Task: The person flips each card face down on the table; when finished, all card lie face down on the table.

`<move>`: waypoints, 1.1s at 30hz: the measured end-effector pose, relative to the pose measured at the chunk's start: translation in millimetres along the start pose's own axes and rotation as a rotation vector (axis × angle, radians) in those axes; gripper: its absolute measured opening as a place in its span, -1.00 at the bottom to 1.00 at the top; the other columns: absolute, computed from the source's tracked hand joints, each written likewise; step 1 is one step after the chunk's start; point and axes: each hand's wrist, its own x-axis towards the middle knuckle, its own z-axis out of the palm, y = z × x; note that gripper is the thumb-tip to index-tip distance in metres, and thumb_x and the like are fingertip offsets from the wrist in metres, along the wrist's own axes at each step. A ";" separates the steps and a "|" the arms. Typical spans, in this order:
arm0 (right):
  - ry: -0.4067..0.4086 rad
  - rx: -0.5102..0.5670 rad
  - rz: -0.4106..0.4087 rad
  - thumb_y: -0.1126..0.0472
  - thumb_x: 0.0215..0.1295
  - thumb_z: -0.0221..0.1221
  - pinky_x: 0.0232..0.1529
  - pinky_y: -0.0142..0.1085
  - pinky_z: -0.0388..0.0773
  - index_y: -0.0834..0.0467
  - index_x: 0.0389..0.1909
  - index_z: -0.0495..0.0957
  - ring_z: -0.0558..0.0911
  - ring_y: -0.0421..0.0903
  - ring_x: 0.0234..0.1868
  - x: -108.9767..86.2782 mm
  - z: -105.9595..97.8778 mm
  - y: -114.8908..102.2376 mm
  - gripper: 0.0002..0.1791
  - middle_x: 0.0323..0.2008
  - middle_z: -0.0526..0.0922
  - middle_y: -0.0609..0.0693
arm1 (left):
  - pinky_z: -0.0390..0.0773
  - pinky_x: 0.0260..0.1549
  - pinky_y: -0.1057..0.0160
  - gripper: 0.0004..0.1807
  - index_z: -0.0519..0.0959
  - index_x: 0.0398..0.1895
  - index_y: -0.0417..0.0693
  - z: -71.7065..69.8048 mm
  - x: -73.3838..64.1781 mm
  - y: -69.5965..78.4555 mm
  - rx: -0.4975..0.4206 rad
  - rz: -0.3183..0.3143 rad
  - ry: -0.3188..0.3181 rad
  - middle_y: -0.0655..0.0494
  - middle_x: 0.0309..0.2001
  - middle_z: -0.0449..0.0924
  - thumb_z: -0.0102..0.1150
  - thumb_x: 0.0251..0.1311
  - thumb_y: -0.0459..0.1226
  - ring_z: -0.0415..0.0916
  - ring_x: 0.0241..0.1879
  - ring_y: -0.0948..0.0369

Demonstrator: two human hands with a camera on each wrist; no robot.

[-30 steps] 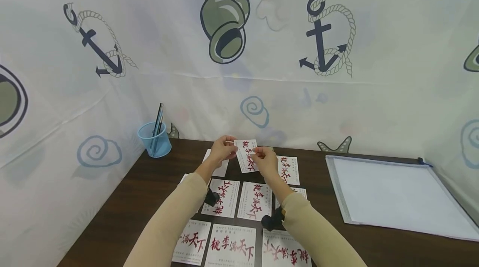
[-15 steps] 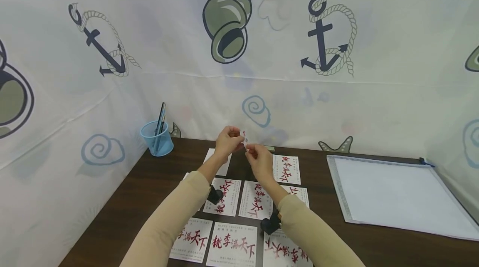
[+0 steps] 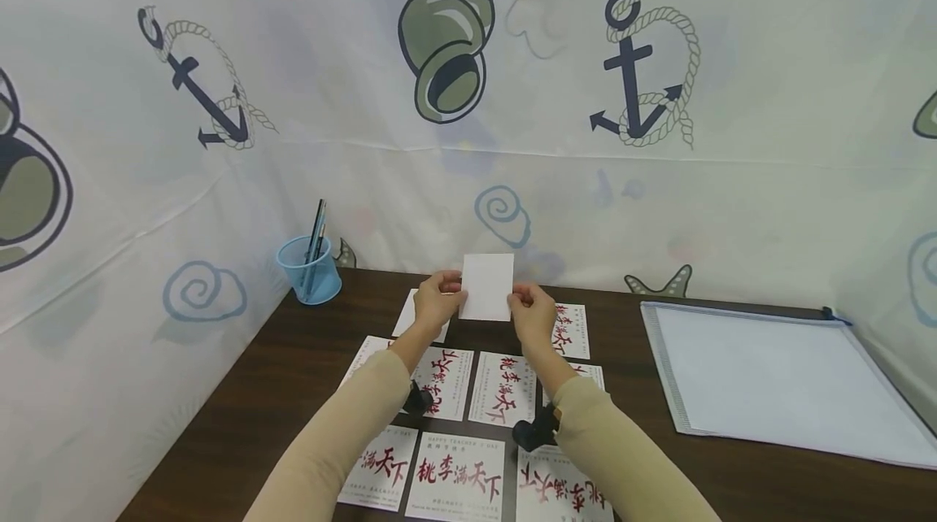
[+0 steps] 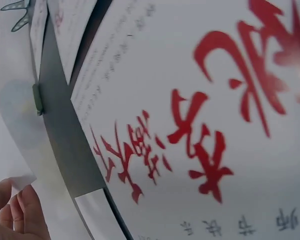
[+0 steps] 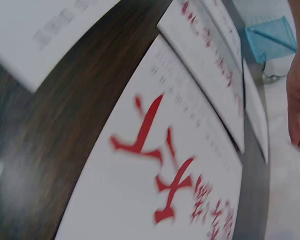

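Note:
A small white card stands upright above the back of the dark table, its blank side toward the head camera. My left hand pinches its left edge between thumb and fingers. Along the opposite edge, my right hand pinches it the same way. Below both arms, several white cards with red brush-style characters lie in rows, including a middle card and a front card. Beside my left hand is a card showing plain white; beside my right hand lies a printed card, partly covered.
A light blue cup holding pens stands at the back left corner of the table. On the right lies a large white board-like sheet. A printed cloth hangs right behind the table's back edge.
The held card showed its red print, then stood nearly edge-on between my hands, and now turns its blank side to the head camera. Both hands have moved slightly apart since the edge-on moment.

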 end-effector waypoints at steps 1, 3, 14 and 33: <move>-0.012 -0.005 0.016 0.42 0.14 0.20 -0.44 -0.47 0.40 0.31 -0.24 0.62 0.47 -0.21 -0.46 0.3 -1.5 2.1 -0.85 -0.40 0.62 0.13 | 0.63 -0.26 0.24 -0.60 0.55 0.04 -0.16 0.5 -1.4 -0.3 0.011 -0.006 -0.004 -0.10 -0.17 0.62 0.26 0.06 -0.43 0.57 -0.13 0.03; -0.043 -0.031 0.039 0.42 0.14 0.21 -0.47 -0.45 0.40 0.31 -0.20 0.61 0.45 -0.23 -0.49 0.6 -4.3 5.2 -0.81 -0.42 0.60 0.12 | 0.63 -0.28 0.25 -0.58 0.55 0.04 -0.14 1.0 -3.8 -0.5 0.035 -0.025 -0.015 -0.09 -0.19 0.62 0.27 0.05 -0.44 0.57 -0.15 0.05; -0.266 -0.307 0.058 0.40 0.13 0.22 -0.48 -0.33 0.59 0.38 -0.04 0.56 0.65 -0.08 -0.55 -0.4 -13.5 17.8 -0.66 -0.40 0.64 0.14 | 0.62 -0.33 0.33 -0.61 0.60 0.00 -0.17 3.3 -7.4 -13.8 0.191 -0.104 -0.097 -0.03 -0.26 0.58 0.29 0.02 -0.45 0.54 -0.27 0.16; -0.401 -0.467 -0.047 0.48 0.06 0.20 -0.59 -0.37 0.14 0.22 -0.70 0.31 0.16 -0.18 -0.68 -1.4 -10.4 22.1 -0.70 -0.79 0.16 -0.11 | 0.44 -0.40 0.27 -0.74 0.68 -0.19 -0.13 8.5 -5.3 -14.9 0.552 -0.003 -0.098 0.12 -0.43 0.60 0.31 -0.03 -0.37 0.48 -0.37 0.19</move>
